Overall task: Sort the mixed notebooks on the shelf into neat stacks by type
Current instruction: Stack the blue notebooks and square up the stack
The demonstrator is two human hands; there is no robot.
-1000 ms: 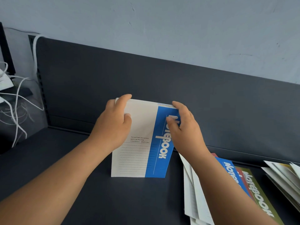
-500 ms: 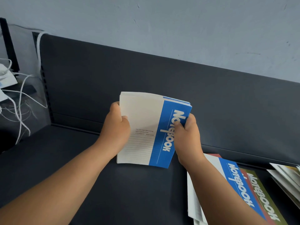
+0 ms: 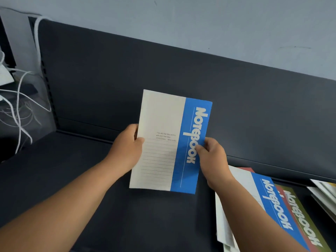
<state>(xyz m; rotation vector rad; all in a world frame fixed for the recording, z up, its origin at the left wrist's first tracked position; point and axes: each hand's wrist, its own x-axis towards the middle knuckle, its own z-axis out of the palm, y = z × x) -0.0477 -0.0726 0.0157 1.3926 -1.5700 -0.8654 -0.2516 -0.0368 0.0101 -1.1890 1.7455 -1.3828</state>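
A stack of blue-and-white notebooks is held upright above the dark shelf, cover facing me. My left hand grips its left edge, thumb on the cover. My right hand pinches the right edge, thumb on the blue strip. Low on the right lies a fanned pile: a blue-and-white notebook on top, a red one beneath it, and an olive-green one beside them.
The shelf's dark back panel rises behind the notebooks. More loose notebooks stick in from the right edge. White cables hang in the bay to the left.
The stack stood on the shelf with both hands squaring its top. Both hands slid down to its sides and raised it off the surface, tilting the cover toward me.
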